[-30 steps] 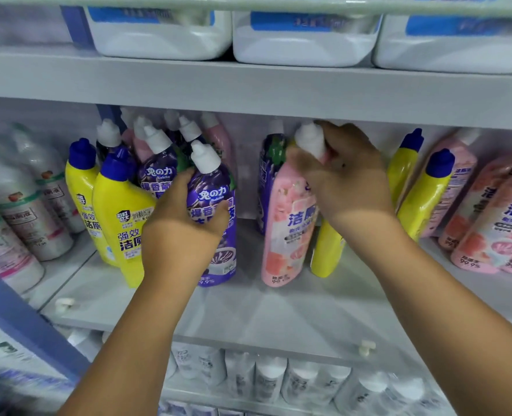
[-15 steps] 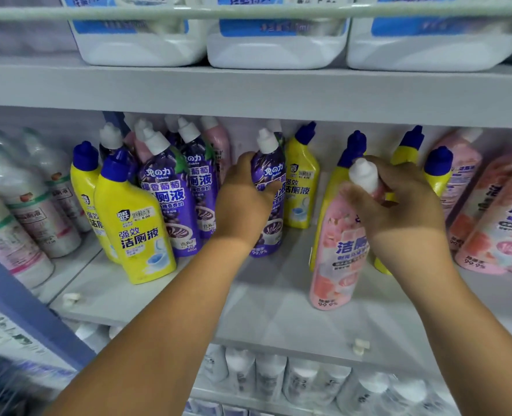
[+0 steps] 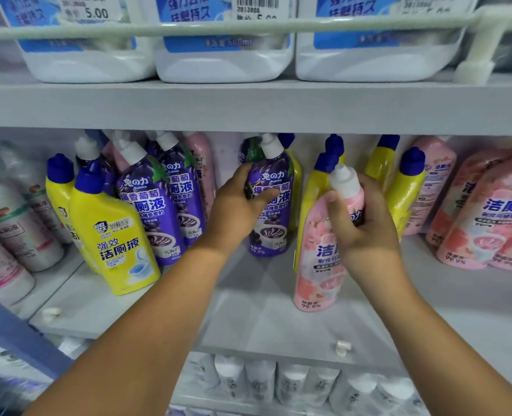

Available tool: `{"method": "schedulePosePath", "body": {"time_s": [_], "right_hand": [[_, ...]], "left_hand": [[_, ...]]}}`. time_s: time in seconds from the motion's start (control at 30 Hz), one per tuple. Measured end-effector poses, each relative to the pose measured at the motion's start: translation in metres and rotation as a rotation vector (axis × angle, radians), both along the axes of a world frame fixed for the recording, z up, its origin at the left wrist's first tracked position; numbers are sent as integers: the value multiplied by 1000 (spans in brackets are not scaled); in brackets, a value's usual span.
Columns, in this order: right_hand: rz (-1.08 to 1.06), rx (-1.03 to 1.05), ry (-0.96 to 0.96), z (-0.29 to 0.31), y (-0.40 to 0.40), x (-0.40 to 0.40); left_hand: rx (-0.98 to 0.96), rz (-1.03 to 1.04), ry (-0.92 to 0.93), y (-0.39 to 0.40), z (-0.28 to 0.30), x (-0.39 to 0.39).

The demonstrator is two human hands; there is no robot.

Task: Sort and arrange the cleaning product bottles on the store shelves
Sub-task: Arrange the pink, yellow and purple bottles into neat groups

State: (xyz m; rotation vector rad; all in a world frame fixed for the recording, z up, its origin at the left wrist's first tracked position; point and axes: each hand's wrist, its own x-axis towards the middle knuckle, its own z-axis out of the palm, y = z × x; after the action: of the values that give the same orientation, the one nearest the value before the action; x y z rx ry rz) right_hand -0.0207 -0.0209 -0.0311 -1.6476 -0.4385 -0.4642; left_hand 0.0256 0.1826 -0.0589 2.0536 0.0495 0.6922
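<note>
L hand (image 3: 236, 205): fingers (image 3: 263, 195) curled round the front of a purple bottle (image 3: 271, 205), thumb up by its shoulder, gripping it at mid-body. Bottle stands upright on the grey shelf (image 3: 248, 310), white cap (image 3: 271, 145) angled up-left, toward the back of the shelf, w/ a yellow bottle (image 3: 297, 178) just behind it on the right.

R hand (image 3: 365, 217): fingers (image 3: 334, 211) wrapped round the neck and upper body of a pink bottle (image 3: 317, 265), just under its white cap (image 3: 343, 178). Pink bottle is nearer the front edge than the purple one, base on or just at the shelf, can't tell which; leans slightly. Close behind it, a yellow bottle w/ blue cap (image 3: 323, 166).

Outward, left side: two more purple bottles (image 3: 155, 211) standing together, a yellow bottle w/ blue cap (image 3: 113, 235) in front of them, another yellow one (image 3: 58, 187) behind that. Far left, whitish bottles (image 3: 11, 229), blurred. Right side: yellow bottles w/ blue caps (image 3: 407, 190), then pink bottles (image 3: 495, 223) leaning left at the far right.

Shelf above: three large white jugs (image 3: 224, 55) w/ blue labels behind a pale rail (image 3: 248, 25). Shelf below: row of white bottles (image 3: 293, 382), blurred. Small white clips (image 3: 342, 347) at the front lip of the grey shelf.
</note>
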Motion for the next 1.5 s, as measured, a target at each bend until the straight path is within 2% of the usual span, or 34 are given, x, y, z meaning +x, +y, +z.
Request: {"method": "schedulePosePath", "body": {"time_s": [0.53, 0.67, 0.8, 0.87, 0.93, 1.0, 1.07, 1.17, 1.27, 1.33, 1.4, 1.5], "right_hand": [[-4, 12, -20, -3, 4, 0], [-25, 6, -3, -3, 5, -1], [-54, -3, -15, 0, 7, -3], [-93, -56, -51, 2, 6, 0], [-165, -126, -114, 4, 3, 1], [-292, -160, -270, 5, 2, -9], [-339, -172, -433, 3, 10, -24], [-133, -208, -518, 8, 39, -37], [-38, -230, -526, 24, 73, -36], [40, -221, -426, 43, 97, -35], [147, -256, -186, 63, 125, -27], [231, -457, 78, 80, 164, 3]], "left_hand": [[-101, -53, 101, -15, 9, -15], [16, 138, -44, 11, 9, -41], [143, 438, -351, 59, 39, -77], [131, 494, -398, 74, 45, -95], [12, 447, -293, 75, 40, -116], [-50, 447, -175, 75, 28, -134], [-37, 515, -171, 82, 19, -146], [-22, 575, -216, 94, 24, -153], [38, 612, -197, 101, 28, -158], [62, 634, -152, 109, 27, -161], [45, 628, -96, 124, 23, -160], [30, 564, -22, 143, 17, -156]]}}
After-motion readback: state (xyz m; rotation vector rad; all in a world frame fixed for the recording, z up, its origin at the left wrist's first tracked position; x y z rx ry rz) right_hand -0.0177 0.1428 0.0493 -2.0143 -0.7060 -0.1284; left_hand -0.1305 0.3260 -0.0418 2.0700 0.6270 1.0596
